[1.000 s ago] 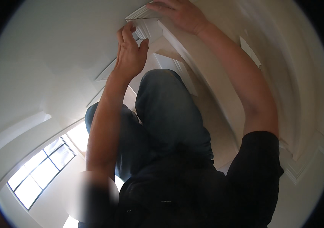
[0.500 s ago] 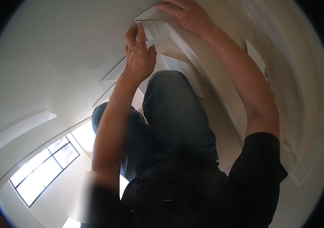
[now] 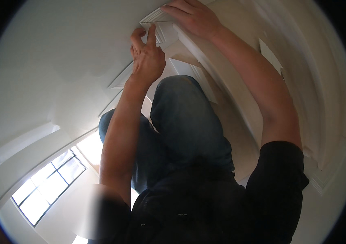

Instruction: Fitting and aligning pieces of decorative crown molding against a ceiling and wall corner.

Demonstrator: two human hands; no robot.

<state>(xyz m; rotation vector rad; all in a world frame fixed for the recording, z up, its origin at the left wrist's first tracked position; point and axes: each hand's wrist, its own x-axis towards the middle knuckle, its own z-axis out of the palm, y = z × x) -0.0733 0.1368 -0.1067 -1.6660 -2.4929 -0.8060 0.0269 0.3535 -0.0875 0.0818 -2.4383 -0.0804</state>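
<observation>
A white grooved moulding with a mitred-looking corner [image 3: 155, 17] runs along the pale wall [image 3: 59, 65] at the top of the view. My left hand [image 3: 146, 59] is at that corner, index finger raised against the moulding and the other fingers bent, thumb apart. Just to its right, my right hand [image 3: 195, 18] lies with fingers stretched over the upper strip of moulding, near its edge. Whether either set of fingertips grips anything is hard to see, but neither hand is visibly wrapped round a piece.
My jeans-clad knees [image 3: 181, 105] fill the middle, below the hands. A long white ledge [image 3: 197, 53] runs down the right, beside a white grooved panel [image 3: 187, 69]. A gridded window [image 3: 47, 183] shows at lower left, a white strip [image 3: 26, 142] above it.
Since a second ago my left hand has shifted slightly right, and its index finger now reaches up onto the moulding corner. My right hand stays on the upper strip, with small shifts.
</observation>
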